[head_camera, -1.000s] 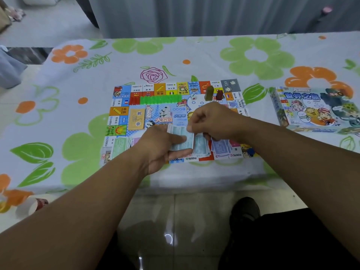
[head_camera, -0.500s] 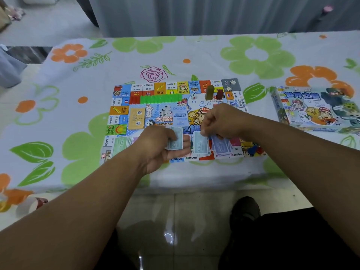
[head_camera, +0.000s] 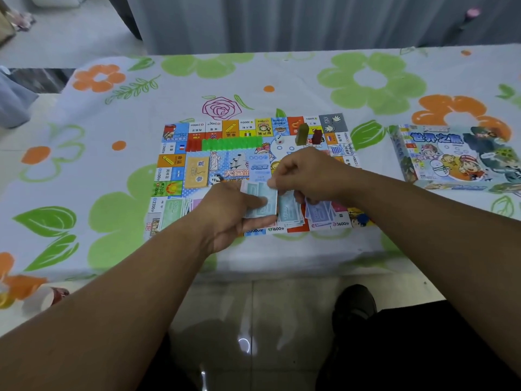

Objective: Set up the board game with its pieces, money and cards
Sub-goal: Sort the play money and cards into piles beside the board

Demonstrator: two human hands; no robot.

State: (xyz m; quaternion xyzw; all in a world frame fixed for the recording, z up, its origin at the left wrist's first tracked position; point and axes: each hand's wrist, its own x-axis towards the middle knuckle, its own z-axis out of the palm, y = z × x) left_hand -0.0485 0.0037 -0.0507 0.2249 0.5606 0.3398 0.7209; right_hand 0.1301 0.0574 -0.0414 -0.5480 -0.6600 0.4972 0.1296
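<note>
A colourful game board lies flat on the table. My left hand holds a small stack of pale blue banknotes over the board's near edge. My right hand pinches the top right corner of that stack. Piles of money lie on the board: green notes at the left, blue notes and purple notes under my right hand. A yellow card deck, a row of green houses, red houses, a die and two pawns sit further back.
The game box lies on the flowered tablecloth to the right of the board. A roll of tape sits at the near left table edge. Below the table are floor tiles and a dark shoe.
My right hand moved from the blue pile on the board back to the stack in my left hand and now pinches its top note. My left hand stayed nearly in place.
</note>
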